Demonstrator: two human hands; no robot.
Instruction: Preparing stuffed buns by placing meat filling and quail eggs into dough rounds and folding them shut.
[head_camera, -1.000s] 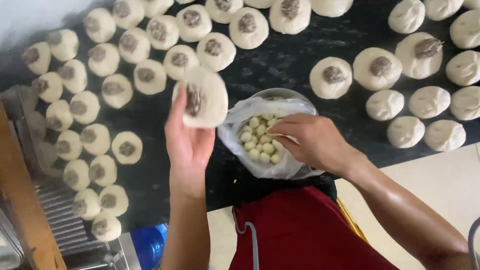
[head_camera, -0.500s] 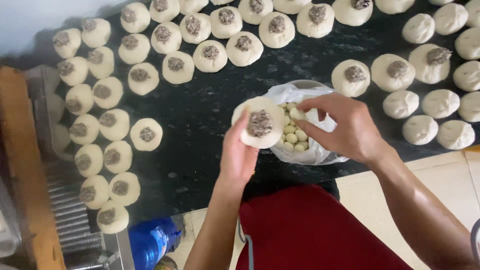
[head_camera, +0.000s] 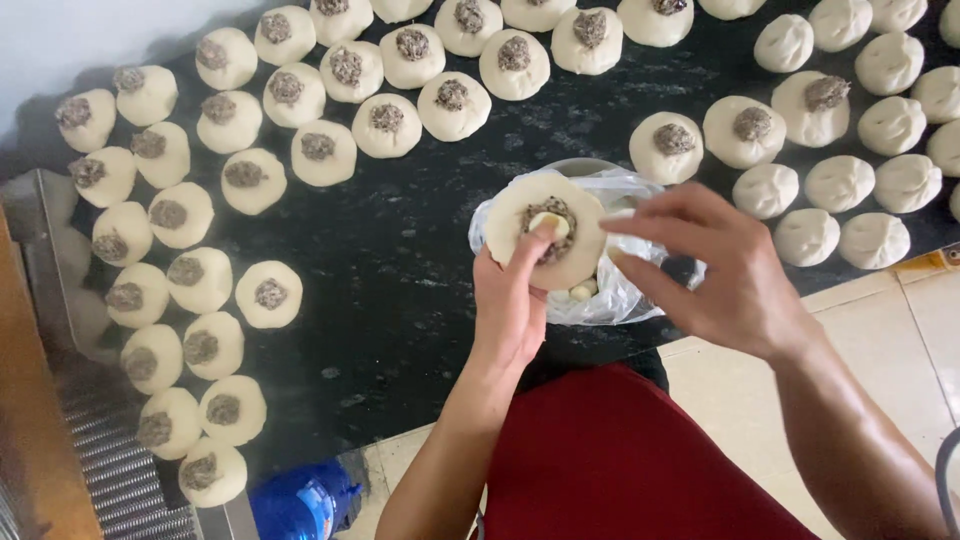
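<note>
Your left hand (head_camera: 510, 305) holds a round dough disc (head_camera: 545, 232) up on its fingers, thumb pressed onto a small pale ball (head_camera: 549, 224) that sits on the dark filling (head_camera: 556, 212) at the disc's middle. The disc hovers over a bowl lined with a clear plastic bag (head_camera: 610, 290), in which more of the small pale balls show just under the disc's lower edge. Your right hand (head_camera: 722, 275) hangs beside the disc, holding nothing, its fingers loosely spread, with the fingertips close to the disc's right edge; whether they touch it you cannot tell. The bowl stands near the front edge of a black, speckled stone counter (head_camera: 400, 300) dusted with flour. To your left and across the back, the counter is covered with rows of open dough rounds topped with dark filling (head_camera: 270, 293); to the right, a group of closed, smooth dough balls (head_camera: 838, 184) lies well apart from the bowl, with a few filled open ones between. At the counter's left end a ribbed metal tray (head_camera: 110, 460) runs beside a wooden edge (head_camera: 30, 440). Below the counter you see pale floor tiles (head_camera: 740, 380), a blue plastic bottle (head_camera: 305, 505), and your red garment (head_camera: 620, 460) against the counter's front. A pale wall (head_camera: 60, 40) shows at the top left.
</note>
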